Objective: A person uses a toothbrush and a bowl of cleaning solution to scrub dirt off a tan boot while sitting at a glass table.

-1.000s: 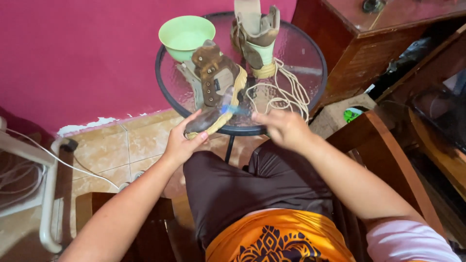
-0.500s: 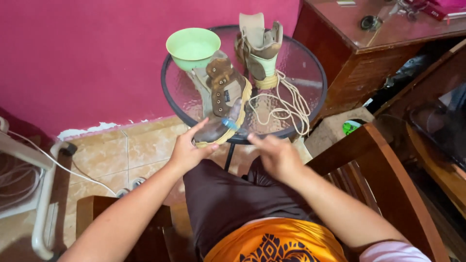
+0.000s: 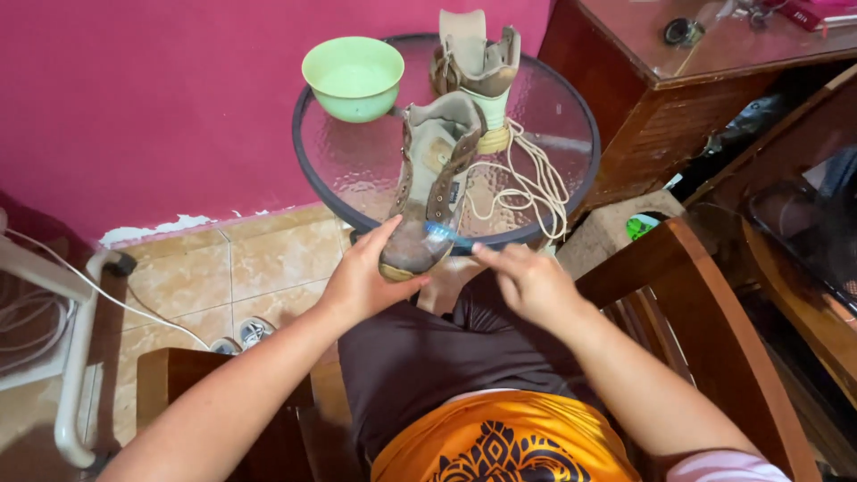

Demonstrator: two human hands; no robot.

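A boot [image 3: 428, 192] lies on the round surface [image 3: 571, 107], its toe over the near edge between the left hand [image 3: 361, 281] and right hand [image 3: 527, 281]. Behind it stand a bowl [image 3: 353, 78], left, and a second boot [image 3: 478, 71], right, laces [image 3: 527, 183] trailing beside.

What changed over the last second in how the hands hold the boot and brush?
The left hand still cups the toe of the boot, now stood more upright. The right hand has drawn the blue brush along the toe. The green bowl, second boot and loose laces stayed put.
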